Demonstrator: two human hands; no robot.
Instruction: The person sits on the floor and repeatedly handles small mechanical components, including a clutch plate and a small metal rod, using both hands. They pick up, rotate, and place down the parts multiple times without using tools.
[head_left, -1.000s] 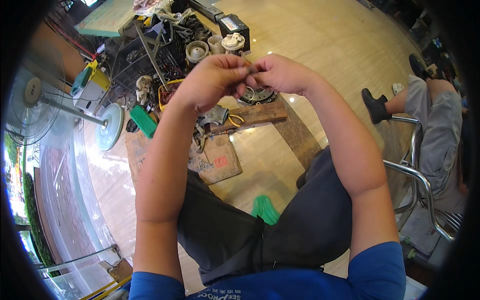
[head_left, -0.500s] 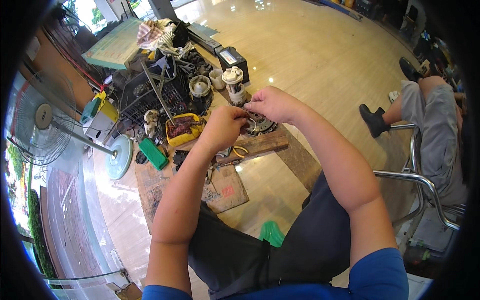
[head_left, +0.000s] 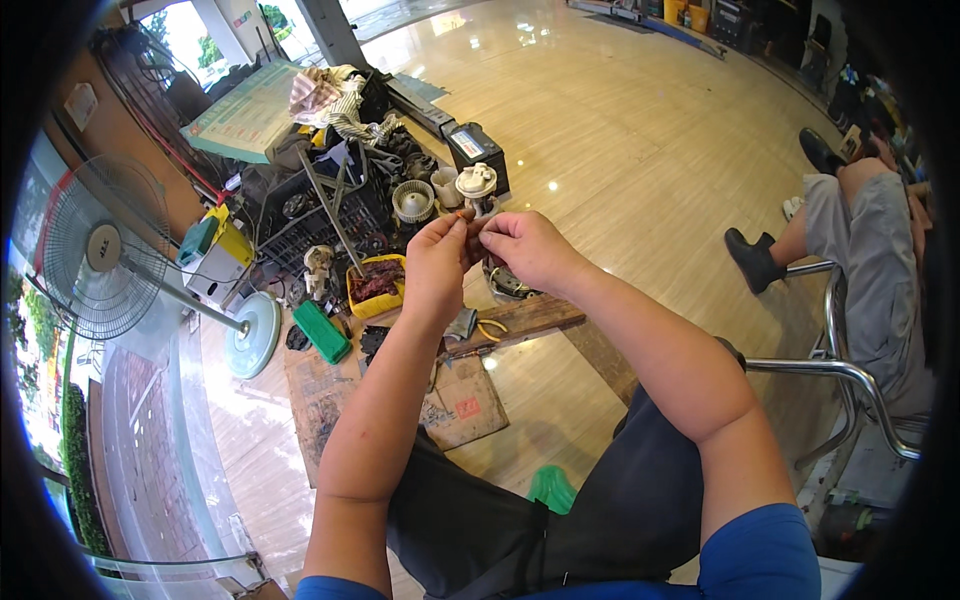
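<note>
Orange bit (head_left: 463,214) at fingers (head_left: 446,226), indistinct

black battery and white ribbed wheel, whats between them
In the head view, a whitish cup-shaped part stands between the black battery and the white ribbed wheel.

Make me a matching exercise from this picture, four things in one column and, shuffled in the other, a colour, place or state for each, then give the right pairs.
Column one:
1. Left hand
2. Fan
3. Tray
4. Battery

Column two:
A. Yellow, holding a dark red heap
B. Black and box-shaped
C. Raised, a small orange piece at its fingertips
D. Standing at the left on a round, pale base

Right pairs: 1-C, 2-D, 3-A, 4-B.
</note>
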